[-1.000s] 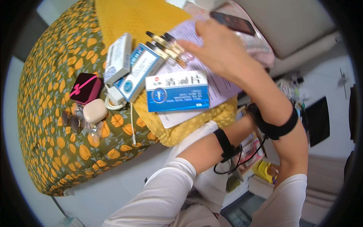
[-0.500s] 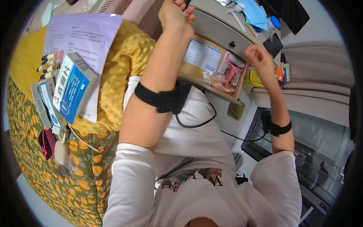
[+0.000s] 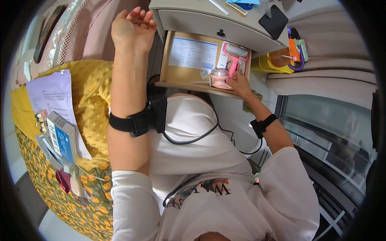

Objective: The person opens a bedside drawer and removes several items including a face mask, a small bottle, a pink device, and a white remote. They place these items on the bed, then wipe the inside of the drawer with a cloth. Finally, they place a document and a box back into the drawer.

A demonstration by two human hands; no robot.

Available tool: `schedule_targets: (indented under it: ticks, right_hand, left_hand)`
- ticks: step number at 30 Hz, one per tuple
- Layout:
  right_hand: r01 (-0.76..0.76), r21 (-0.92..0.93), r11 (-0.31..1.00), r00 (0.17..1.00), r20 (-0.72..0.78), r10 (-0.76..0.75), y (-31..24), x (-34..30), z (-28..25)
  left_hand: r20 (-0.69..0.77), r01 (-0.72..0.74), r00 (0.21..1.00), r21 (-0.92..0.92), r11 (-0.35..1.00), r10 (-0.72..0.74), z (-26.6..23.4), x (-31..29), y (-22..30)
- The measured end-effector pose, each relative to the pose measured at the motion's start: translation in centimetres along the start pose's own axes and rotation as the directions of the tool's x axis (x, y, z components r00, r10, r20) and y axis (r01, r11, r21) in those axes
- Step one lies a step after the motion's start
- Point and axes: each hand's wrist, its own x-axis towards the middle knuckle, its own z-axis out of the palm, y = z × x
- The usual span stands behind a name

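Inside the open drawer point(image 3: 189, 75), my right hand point(image 3: 240, 85) has its fingers closed on the near end of a pink handheld device point(image 3: 220, 78) with a rounded, pale-rimmed head. Just beyond it lies a pink-handled lint roller point(image 3: 234, 60) with a whitish roll. A printed sheet point(image 3: 192, 53) lies flat on the drawer's bottom, and small white scraps sit near the device. My left hand point(image 3: 132, 30) is raised left of the drawer, palm up, fingers loosely bent and apart, with nothing visible in it.
The cabinet top point(image 3: 189, 5) bears a black phone point(image 3: 273, 22). A yellow container point(image 3: 277, 62) stands right of the drawer. On the bed at left lie a yellow blanket point(image 3: 94, 104), a lilac sheet point(image 3: 54, 92) and blue-and-white boxes point(image 3: 62, 136). Cables run from my black forearm straps.
My right hand has come down into the drawer and closed on the pink device. My left hand has shifted leftward, away from the cabinet. The view has shifted too.
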Motion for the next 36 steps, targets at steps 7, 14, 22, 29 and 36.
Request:
schedule_targets:
  ticks: [7,14,22,29,36]
  right_hand:
    - [0.012,-0.268,0.963,0.998,0.06,0.005,0.7,0.0,2.1]
    - [0.017,-0.46,0.888,0.979,0.186,0.078,-1.6,-1.2,1.5]
    - [0.059,-0.518,0.854,0.953,0.283,0.106,-1.7,-0.8,2.0]
    - [-0.006,-0.506,0.863,0.949,0.27,0.164,-1.2,-0.6,2.6]
    - [-0.041,-0.466,0.884,0.938,0.287,0.195,-1.9,-0.9,2.0]
  left_hand:
    - [0.08,0.043,0.996,0.028,0.999,-0.045,-1.0,2.3,0.6]
    - [0.021,0.018,1.0,-0.02,1.0,-0.017,-0.3,0.9,-0.1]
    - [0.057,0.054,0.997,-0.053,0.997,-0.051,-1.1,0.5,0.7]
    - [-0.018,0.007,1.0,-0.029,1.0,-0.008,0.1,-0.9,0.8]
    - [-0.001,0.019,1.0,-0.035,0.999,-0.019,0.0,-1.2,0.9]
